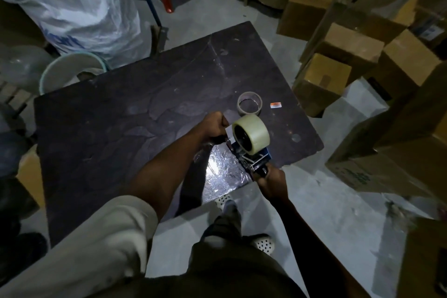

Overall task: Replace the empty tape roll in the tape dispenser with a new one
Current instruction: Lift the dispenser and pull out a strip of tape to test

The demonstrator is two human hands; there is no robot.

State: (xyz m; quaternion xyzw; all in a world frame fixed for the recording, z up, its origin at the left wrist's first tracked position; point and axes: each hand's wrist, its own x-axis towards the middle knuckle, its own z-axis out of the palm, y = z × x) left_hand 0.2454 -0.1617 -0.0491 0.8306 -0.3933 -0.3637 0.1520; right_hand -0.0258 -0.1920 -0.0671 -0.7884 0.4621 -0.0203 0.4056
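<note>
A full roll of clear tape [252, 133] sits on the hub of a blue hand-held tape dispenser [256, 161], held above the near right corner of the dark table [125, 113]. My right hand [272, 182] grips the dispenser's handle from below. My left hand [215, 126] is closed beside the roll, pinching what looks like the tape's loose end by the dispenser's front. The empty cardboard core [249, 103] lies flat on the table just beyond the roll.
A small orange-and-white label [276, 105] lies right of the core. Crinkled shiny film [223, 172] hangs off the table's near edge. Cardboard boxes [338, 65] crowd the floor on the right; a white sack [79, 5] and a bucket [70, 72] stand at the left.
</note>
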